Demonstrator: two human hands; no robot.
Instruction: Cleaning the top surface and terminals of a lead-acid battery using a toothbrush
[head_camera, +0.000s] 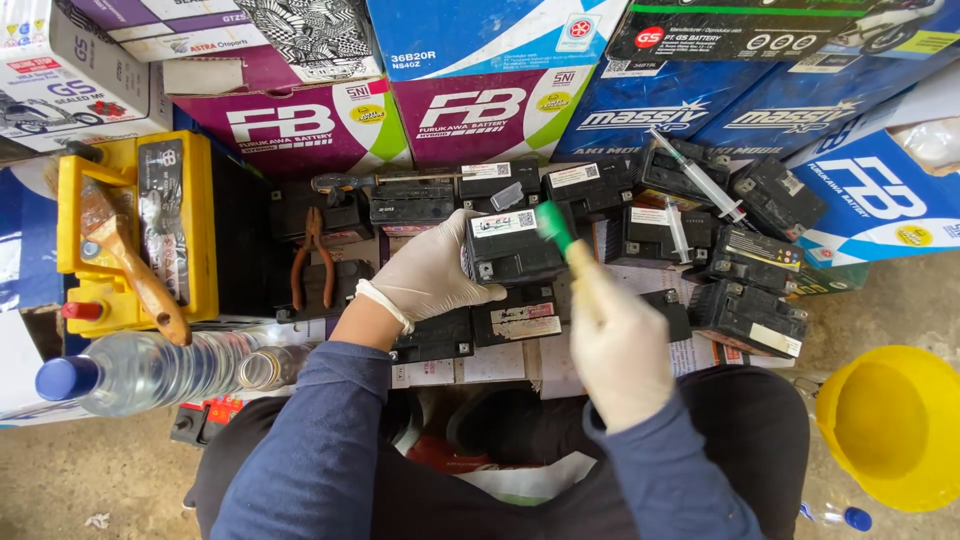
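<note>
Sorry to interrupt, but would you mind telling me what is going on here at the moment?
A person in white gloves sits over a cluster of small black batteries. The left hand grips one small black battery, lifted and tilted, while the right hand holds a green-tipped tool against its edge. Syringes, pliers and a water bottle lie nearby.

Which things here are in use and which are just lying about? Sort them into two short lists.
In use:
left hand, its grip on the small black battery
right hand, holding the green-tipped brush

Lying about:
pliers
syringe
paintbrush on the yellow battery
water bottle
yellow funnel
other small batteries
</note>
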